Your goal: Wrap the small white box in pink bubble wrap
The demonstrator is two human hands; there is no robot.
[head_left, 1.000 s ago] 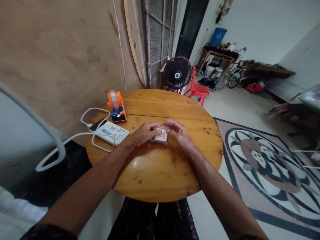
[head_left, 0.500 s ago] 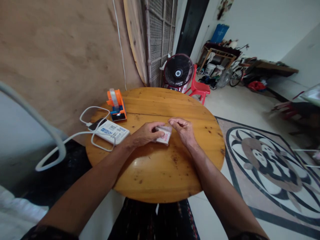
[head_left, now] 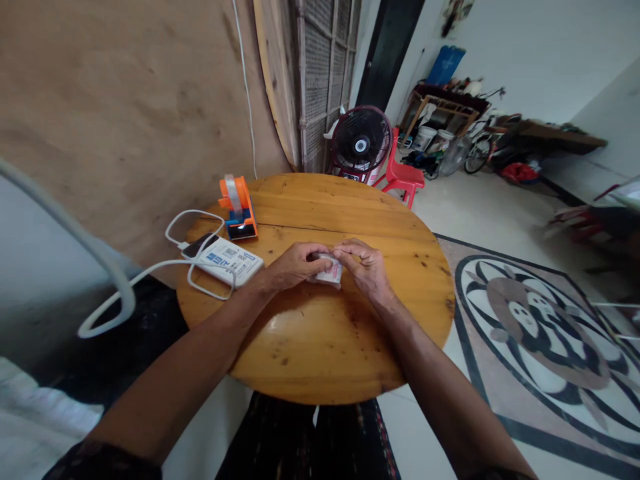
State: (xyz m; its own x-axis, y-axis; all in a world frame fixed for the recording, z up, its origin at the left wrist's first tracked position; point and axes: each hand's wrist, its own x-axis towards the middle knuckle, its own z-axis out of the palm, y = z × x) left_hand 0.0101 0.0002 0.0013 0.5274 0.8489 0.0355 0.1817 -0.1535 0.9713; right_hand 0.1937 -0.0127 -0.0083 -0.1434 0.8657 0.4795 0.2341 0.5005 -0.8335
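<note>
A small white box with pink print [head_left: 330, 273], in what looks like clear wrap, is over the middle of the round wooden table [head_left: 310, 360]. My left hand [head_left: 299, 265] grips its left side, thumb on top and fingers behind. At the box's upper right edge, the thumb and forefinger of my right hand [head_left: 363, 265] are pinched together. Whatever is between those fingertips is too small to make out. To the left of my hands lies a white printed box [head_left: 235, 262] with a dark phone-like object [head_left: 197, 245] and a looped white cable [head_left: 173, 265].
An orange and blue tape dispenser [head_left: 241, 208] stands at the table's back left. Beyond the far edge are a fan [head_left: 361, 143] and a red chair [head_left: 404, 175]. A plywood-like wall [head_left: 125, 100] borders the left. Another white cable [head_left: 113, 267] hangs close to the camera.
My right hand's fingertips have moved left and slightly down, onto the box's upper right edge. The left hand keeps its grip. The view has shifted slightly.
</note>
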